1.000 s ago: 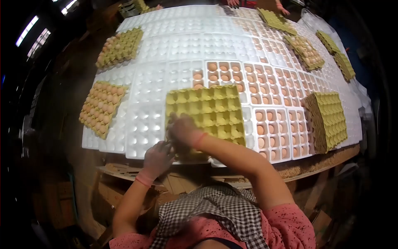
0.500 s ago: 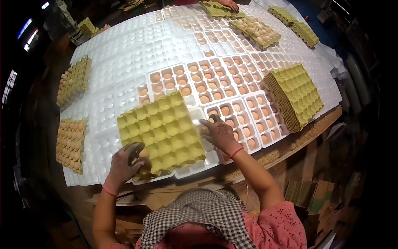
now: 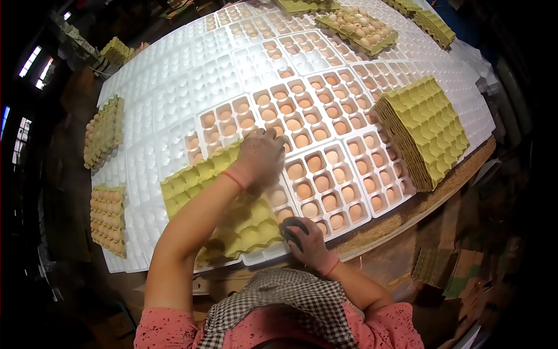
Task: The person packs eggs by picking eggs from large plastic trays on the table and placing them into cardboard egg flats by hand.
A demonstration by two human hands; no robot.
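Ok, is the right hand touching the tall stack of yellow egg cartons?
Apart: the head view shows rows of eggs between the right hand and the stack.

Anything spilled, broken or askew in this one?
No broken eggs stand out. The brown, grainy-looking material along the near edge of the white trays looks untidy, perhaps spilled; what it is stays unclear.

Yellow-green carton (image 3: 249,228), white trays (image 3: 216,77), peach-tan eggs (image 3: 321,184), black-and-white checked cloth (image 3: 278,295)
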